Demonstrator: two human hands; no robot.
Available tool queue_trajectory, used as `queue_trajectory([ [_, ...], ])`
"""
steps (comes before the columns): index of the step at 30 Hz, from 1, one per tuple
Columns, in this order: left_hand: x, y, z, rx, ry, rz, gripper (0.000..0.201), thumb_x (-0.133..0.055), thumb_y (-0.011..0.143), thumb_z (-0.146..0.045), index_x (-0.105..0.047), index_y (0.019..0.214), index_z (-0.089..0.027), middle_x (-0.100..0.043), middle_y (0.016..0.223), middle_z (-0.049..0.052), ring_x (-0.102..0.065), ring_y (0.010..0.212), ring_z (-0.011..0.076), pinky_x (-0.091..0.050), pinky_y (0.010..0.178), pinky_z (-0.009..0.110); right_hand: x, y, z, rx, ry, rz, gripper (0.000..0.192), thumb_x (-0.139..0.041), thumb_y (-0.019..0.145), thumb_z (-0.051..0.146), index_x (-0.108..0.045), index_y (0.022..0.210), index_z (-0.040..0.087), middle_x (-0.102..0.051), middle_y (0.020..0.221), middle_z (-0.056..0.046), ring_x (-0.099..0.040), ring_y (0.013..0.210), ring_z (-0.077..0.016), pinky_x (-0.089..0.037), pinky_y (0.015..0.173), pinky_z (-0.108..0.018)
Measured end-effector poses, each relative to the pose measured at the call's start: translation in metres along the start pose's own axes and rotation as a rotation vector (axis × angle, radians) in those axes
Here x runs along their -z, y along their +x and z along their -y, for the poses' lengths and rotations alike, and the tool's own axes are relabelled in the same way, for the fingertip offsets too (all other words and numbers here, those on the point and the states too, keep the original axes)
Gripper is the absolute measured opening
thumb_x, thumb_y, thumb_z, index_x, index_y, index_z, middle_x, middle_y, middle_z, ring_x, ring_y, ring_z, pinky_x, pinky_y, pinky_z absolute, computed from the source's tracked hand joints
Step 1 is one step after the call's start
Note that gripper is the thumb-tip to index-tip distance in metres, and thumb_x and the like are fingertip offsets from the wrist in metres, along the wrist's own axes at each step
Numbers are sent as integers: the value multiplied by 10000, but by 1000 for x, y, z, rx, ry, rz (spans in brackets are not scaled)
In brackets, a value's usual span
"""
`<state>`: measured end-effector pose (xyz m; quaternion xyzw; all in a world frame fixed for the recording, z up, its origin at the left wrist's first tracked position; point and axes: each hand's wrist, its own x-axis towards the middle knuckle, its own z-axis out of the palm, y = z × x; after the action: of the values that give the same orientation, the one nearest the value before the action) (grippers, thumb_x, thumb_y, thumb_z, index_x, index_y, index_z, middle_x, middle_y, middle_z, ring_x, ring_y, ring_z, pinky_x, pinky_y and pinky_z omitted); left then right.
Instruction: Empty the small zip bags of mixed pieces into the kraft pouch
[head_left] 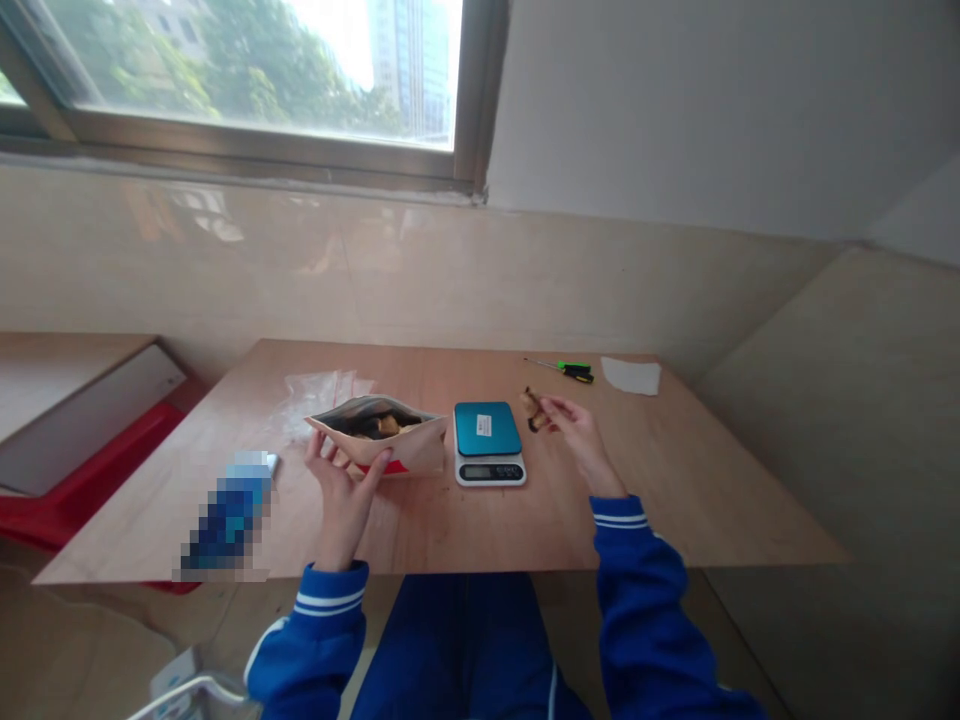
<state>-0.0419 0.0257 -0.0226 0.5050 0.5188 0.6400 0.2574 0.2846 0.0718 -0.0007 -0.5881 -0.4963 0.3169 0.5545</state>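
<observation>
My left hand (341, 490) grips the near side of an open kraft-paper pouch (405, 440) that stands on the wooden table (675, 500). Dark and tan pieces show inside the pouch's mouth. My right hand (577, 435) hovers to the right of a small digital scale (487, 442) with a teal platform. Between its fingertips it pinches a small brown piece (534, 410). The scale sits just right of the pouch, and nothing lies on its platform but a small white label.
Clear plastic bags (319, 392) lie behind the pouch. A green-handled screwdriver (570, 370) and a white paper (631, 376) rest at the far right. A blurred blue object (225, 515) lies near the left front edge. A red bin (90, 470) stands left of the table.
</observation>
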Motion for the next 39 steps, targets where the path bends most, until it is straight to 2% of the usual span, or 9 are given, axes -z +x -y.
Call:
queue_trajectory([
  [4, 0, 0, 2, -9, 31, -24, 879, -773, 693, -388, -224, 1366, -254, -340, 1413, 192, -576, 1159, 259, -559, 894, 405, -37, 14, -40, 10, -143, 141, 513, -648, 699, 630, -708, 843, 142, -729, 855, -117, -667, 772, -223, -517, 685, -338],
  [10, 1, -3, 8, -19, 79, -47, 883, -760, 697, -403, -210, 1370, -248, -320, 1424, 206, -565, 1167, 271, -550, 899, 437, -70, 30, -45, 78, -245, 107, 323, -765, 648, 490, -704, 711, 179, -667, 910, -91, -566, 1048, -278, -425, 962, -468],
  [13, 1, -4, 12, -30, 77, -38, 885, -755, 708, -390, -200, 1384, -261, -312, 1448, 195, -497, 1257, 292, -522, 943, 461, -72, 26, -17, 132, -220, 98, 315, -665, 783, 472, -711, 870, 174, -643, 1052, -124, -551, 1103, -267, -429, 975, -473],
  [16, 1, -5, 11, -37, 69, -26, 876, -752, 719, -373, -202, 1393, -274, -280, 1478, 184, -453, 1302, 297, -504, 968, 467, -77, 11, 43, 223, -88, 260, 364, -428, 953, 438, -651, 1101, 192, -673, 1061, -89, -636, 950, -175, -516, 872, -362],
  [19, -1, -6, 7, -60, 43, -18, 874, -752, 725, -364, -199, 1397, -275, -278, 1480, 189, -473, 1286, 288, -509, 966, 452, -91, -10, 113, 441, 198, 802, 313, -394, 991, 301, -585, 1211, 189, -681, 1092, -75, -651, 965, -137, -525, 880, -312],
  [22, -2, -7, 4, -80, 2, -5, 884, -746, 734, -363, -174, 1402, -280, -289, 1477, 191, -454, 1308, 289, -509, 970, 446, -118, -23, 160, 653, -37, 1155, 271, -422, 957, 126, -627, 1132, 150, -692, 1102, -79, -645, 998, -132, -518, 881, -287],
  [25, -2, -7, 5, -78, -8, 6, 902, -749, 732, -350, -153, 1406, -286, -277, 1487, 192, -399, 1353, 300, -503, 978, 460, -148, -28, 174, 872, -514, 1192, 224, -512, 872, 25, -676, 998, 113, -704, 1052, -111, -652, 952, -173, -510, 863, -309],
  [28, -1, -6, 8, -78, 1, 9, 907, -753, 729, -340, -153, 1406, -270, -281, 1484, 205, -379, 1365, 304, -492, 988, 482, -170, -32, 176, 925, -848, 1226, 143, -581, 829, 33, -698, 863, 107, -718, 1005, -131, -673, 883, -209, -522, 784, -310],
  [39, -4, -1, 9, -50, 27, -53, 887, -782, 688, -358, -227, 1367, -223, -333, 1438, 220, -453, 1301, 307, -497, 980, 484, -183, -39, 181, 819, -1205, 1241, 176, -543, 865, 48, -716, 874, 81, -729, 983, -139, -688, 906, -244, -522, 740, -317],
])
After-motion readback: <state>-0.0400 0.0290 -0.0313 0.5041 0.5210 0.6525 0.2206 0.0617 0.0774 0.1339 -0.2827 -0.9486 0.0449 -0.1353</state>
